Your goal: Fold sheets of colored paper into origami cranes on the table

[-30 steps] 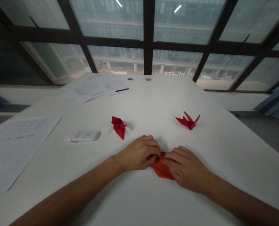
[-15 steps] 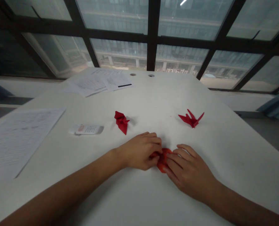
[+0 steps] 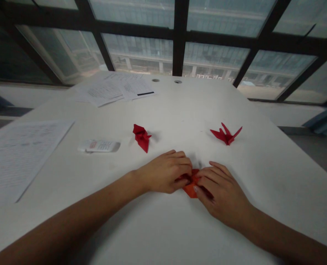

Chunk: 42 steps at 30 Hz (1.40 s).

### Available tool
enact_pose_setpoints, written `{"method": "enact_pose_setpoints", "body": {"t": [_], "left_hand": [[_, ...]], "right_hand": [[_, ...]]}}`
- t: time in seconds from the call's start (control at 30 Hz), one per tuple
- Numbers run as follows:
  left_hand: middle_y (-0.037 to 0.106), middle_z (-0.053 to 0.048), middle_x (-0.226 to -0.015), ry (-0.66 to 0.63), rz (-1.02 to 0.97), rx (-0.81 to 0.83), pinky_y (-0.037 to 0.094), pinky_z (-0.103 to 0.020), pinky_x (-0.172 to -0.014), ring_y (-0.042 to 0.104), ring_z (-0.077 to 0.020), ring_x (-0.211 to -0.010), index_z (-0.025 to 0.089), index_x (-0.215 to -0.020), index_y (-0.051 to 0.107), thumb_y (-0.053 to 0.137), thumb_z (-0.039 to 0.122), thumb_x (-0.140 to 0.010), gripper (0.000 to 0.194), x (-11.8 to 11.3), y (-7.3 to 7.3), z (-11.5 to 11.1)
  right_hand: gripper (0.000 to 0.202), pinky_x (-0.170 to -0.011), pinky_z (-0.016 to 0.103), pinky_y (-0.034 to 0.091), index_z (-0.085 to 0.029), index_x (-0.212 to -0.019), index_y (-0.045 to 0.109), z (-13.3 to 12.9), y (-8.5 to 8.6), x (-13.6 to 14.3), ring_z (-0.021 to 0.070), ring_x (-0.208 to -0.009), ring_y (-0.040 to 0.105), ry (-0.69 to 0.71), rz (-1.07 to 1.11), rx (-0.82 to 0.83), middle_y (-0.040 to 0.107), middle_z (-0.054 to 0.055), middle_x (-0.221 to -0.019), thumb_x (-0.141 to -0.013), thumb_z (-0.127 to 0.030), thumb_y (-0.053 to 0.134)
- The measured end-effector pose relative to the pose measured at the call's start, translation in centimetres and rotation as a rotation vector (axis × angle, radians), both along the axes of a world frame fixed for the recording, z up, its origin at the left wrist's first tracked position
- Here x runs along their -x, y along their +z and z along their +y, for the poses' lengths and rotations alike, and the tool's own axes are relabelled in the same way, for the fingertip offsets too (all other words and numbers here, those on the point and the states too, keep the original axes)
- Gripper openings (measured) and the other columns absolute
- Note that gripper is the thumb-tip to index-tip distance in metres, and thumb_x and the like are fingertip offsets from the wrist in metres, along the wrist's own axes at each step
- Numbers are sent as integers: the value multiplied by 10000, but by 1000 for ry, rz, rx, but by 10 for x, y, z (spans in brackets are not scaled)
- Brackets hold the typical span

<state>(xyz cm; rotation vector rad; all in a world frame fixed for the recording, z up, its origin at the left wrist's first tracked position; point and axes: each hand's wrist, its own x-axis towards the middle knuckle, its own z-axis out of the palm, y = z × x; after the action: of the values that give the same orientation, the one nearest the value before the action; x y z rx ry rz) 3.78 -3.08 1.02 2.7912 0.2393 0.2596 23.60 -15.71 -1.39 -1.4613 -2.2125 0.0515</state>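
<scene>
A small piece of red-orange folded paper (image 3: 191, 190) lies on the white table between my two hands, partly covered by fingers. My left hand (image 3: 170, 172) is closed on its left side, with the fingers curled over it. From the right, my right hand (image 3: 221, 189) pinches the paper's right part between thumb and fingers. Beyond my left hand sits a dark red folded paper figure (image 3: 142, 137). A red paper crane (image 3: 227, 137) with raised points stands farther right, beyond my right hand.
On the white table (image 3: 163, 232), a white tube-like item (image 3: 101, 146) lies at the left. A printed sheet (image 3: 22, 154) covers the left edge, and more papers (image 3: 108, 90) lie at the back left. Dark-framed windows (image 3: 177, 55) rise behind.
The view has tilted slightly, so the table's things appear higher. My right thumb has parted from the other fingers, and more of the paper's lower orange face shows.
</scene>
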Motion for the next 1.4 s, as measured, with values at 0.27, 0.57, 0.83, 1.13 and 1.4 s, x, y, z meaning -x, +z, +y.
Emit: {"method": "enact_pose_setpoints", "body": {"t": [0.27,0.57,0.83,1.13,1.4], "left_hand": [[691,-50,-1020,12,6,52,431,-372,-934,580,-237,-1003,203,-986,652,684,396,-911,210,0,4,1],[673,-39,-1021,12,12,57,420,-363,-929,555,-235,-1021,218,-1005,643,683,314,-910,141,0,1,2],[664,-17,-1058,5,35,103,417,-363,-957,545,-226,-1045,236,-1010,639,695,187,-849,177,2,4,4],[647,-23,-1040,48,30,100,423,-361,-929,543,-224,-1013,220,-1013,613,715,280,-856,197,1,1,2],[610,-81,-1297,175,-26,94,408,-433,-997,532,-288,-1163,234,-1321,542,725,464,-875,534,-4,-12,-6]], "right_hand": [[78,-1089,498,395,-227,-850,617,1,0,1,215,-867,635,-61,28,41,715,12,-862,-885,-181,669],[124,-1179,520,315,-259,-907,732,1,8,-7,216,-1024,669,50,-133,27,776,-1,-1029,-925,-165,654],[143,-1144,535,388,-217,-953,724,-5,13,-7,247,-1022,667,118,-324,2,768,53,-1055,-908,-105,648],[179,-985,439,503,-164,-1053,713,-7,9,-3,247,-1015,662,186,-330,-56,745,86,-1100,-955,-114,572],[44,-872,430,470,-216,-963,695,-2,11,-6,241,-991,642,87,-226,46,737,42,-1099,-964,-237,657]]}}
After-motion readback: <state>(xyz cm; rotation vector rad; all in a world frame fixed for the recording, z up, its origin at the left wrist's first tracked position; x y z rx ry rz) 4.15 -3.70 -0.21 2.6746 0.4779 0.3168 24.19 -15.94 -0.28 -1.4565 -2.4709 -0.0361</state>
